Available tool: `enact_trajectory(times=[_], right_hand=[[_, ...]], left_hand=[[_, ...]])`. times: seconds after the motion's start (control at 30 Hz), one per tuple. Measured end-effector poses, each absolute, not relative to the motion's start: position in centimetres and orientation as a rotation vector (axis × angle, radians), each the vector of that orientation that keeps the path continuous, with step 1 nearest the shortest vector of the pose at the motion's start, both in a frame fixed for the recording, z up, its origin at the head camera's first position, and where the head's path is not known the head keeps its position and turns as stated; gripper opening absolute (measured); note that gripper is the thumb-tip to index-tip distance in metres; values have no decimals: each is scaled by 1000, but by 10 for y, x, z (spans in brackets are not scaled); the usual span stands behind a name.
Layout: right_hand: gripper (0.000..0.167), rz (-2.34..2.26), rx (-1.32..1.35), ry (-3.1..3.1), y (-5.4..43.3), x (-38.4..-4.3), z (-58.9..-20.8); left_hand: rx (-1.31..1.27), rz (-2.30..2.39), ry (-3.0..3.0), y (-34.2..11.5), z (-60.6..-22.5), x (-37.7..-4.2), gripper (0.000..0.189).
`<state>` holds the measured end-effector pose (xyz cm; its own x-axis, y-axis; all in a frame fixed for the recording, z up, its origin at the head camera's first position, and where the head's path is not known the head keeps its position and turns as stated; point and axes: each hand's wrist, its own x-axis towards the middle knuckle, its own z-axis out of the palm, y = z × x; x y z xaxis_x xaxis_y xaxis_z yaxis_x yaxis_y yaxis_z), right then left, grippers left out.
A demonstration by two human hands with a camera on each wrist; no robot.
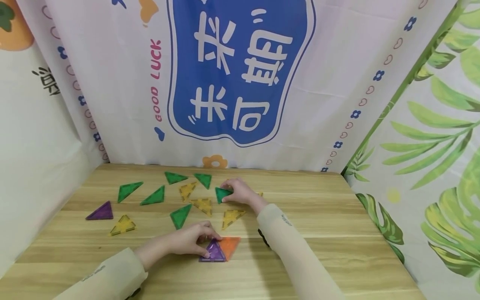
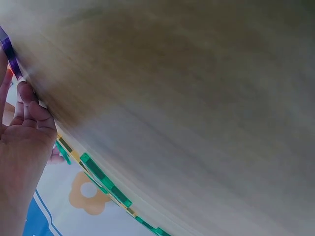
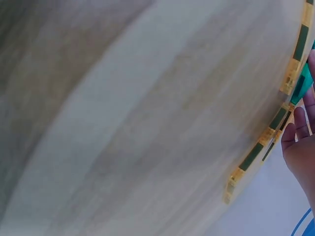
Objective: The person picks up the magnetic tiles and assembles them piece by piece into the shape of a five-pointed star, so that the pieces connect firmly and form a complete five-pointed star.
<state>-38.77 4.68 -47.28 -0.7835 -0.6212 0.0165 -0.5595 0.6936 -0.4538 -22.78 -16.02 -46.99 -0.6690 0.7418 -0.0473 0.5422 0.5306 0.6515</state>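
My left hand holds a see-through purple triangular magnetic tile at the front of the table, thumb at its lower left and fingers by its top. Against that tile's right side lies an orange triangular tile. Farther back, my right hand pinches a green triangular tile between thumb and fingers. The same green tile shows at the right edge of the right wrist view, beside yellow tiles. In the left wrist view, the purple tile appears edge-on by my fingertips.
Several green tiles and yellow tiles lie scattered over the wooden table, mostly left and centre. Another purple tile lies at the far left. A printed cloth hangs behind the table's back edge.
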Motion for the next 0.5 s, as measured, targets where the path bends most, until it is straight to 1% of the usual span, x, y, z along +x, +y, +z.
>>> enact_trajectory(times=[0.13, 0.2, 0.27, 0.4, 0.5], right_hand=[[56, -722, -952, 2725, 49, -388, -471], [55, -751, -935, 2710, 49, -387, -469], [46, -793, -906, 2691, 50, -385, -467], [21, -884, -873, 2637, 52, -382, -465], [12, -908, -886, 2608, 54, -381, -463]], left_hand=[[1055, 881, 2457, -159, -469, -228, 44], [1055, 884, 2456, -159, -469, -228, 44], [1060, 886, 2455, -159, -470, -228, 44], [1084, 890, 2451, -160, -470, -226, 44], [1090, 901, 2439, -161, -470, -226, 44]])
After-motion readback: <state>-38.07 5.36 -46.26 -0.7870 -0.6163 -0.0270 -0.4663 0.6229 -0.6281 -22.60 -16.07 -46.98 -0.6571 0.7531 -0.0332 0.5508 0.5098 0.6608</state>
